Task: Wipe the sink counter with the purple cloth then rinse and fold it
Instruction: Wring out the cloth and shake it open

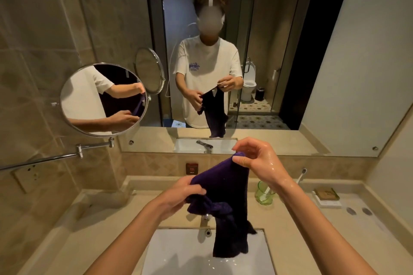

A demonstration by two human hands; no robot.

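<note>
The purple cloth (225,198) hangs in the air over the white sink (178,254), its lower end dangling into the basin. My left hand (178,194) grips a bunched edge of the cloth at mid height. Higher up, my wet right hand (257,161) pinches the cloth's top corner between thumb and fingers. The tap (206,216) is mostly hidden behind the cloth. The beige sink counter (100,230) runs to both sides of the basin.
A green glass (264,194) with a toothbrush stands on the counter to the right, and a soap dish (327,196) lies further right. A round swing-arm mirror (104,99) juts from the left wall above a towel rail (44,159). The wall mirror (290,51) reflects a person.
</note>
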